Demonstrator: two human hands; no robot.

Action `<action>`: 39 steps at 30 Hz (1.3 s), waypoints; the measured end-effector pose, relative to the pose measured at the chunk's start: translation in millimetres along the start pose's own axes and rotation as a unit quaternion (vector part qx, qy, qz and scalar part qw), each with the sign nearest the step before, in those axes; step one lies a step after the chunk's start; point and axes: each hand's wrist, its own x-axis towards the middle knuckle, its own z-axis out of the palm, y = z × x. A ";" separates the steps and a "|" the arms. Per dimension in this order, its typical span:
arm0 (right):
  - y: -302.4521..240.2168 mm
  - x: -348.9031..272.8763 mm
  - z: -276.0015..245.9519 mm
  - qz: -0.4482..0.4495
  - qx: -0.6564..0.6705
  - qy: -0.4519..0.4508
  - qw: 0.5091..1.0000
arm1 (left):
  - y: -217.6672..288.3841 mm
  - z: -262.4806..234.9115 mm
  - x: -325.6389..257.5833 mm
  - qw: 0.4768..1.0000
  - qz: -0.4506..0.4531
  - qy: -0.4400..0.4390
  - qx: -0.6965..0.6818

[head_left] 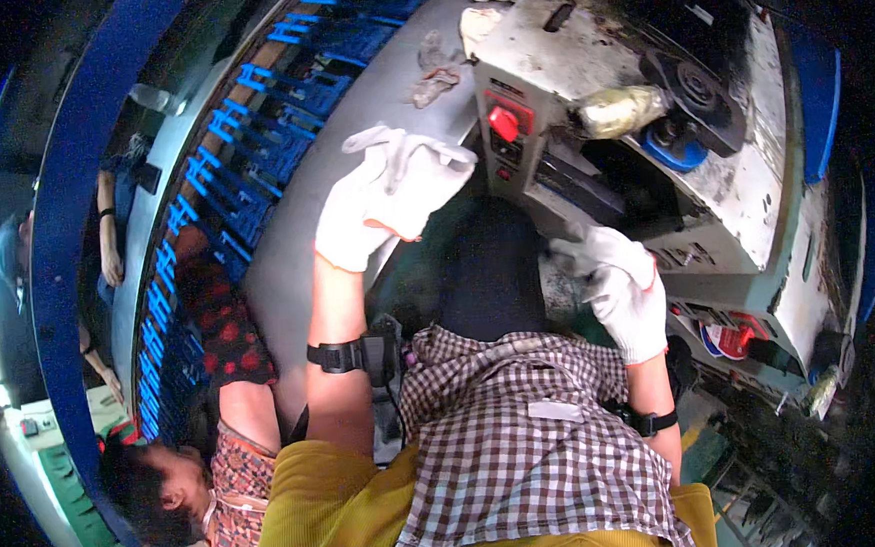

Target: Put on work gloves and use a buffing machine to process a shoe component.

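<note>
A crumpled white cloth (421, 169) sits bunched in the gloved left hand (369, 213), raised over the grey table (296, 252). The gloved right hand (619, 287) curls closed beside the grimy machine (670, 139), below its red button (503, 122).

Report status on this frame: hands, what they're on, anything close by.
Left hand gloved, raised, gripping a loose white glove. Right hand gloved, closed, at the grey machine front; contents unclear. Red knob between them. Another person's arm lower left.
</note>
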 end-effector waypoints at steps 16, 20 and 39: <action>2.7 4.5 11.3 0.000 -0.072 -0.015 0.997 | 33.1 -9.6 12.2 0.992 0.122 0.026 0.027; 0.0 2.8 1.3 -0.030 -0.071 0.004 0.997 | 46.9 -4.6 5.6 0.926 0.165 -0.177 -0.288; 0.0 1.3 0.3 -0.014 -0.030 -0.035 0.999 | 86.3 -20.7 25.6 0.975 0.016 0.188 0.116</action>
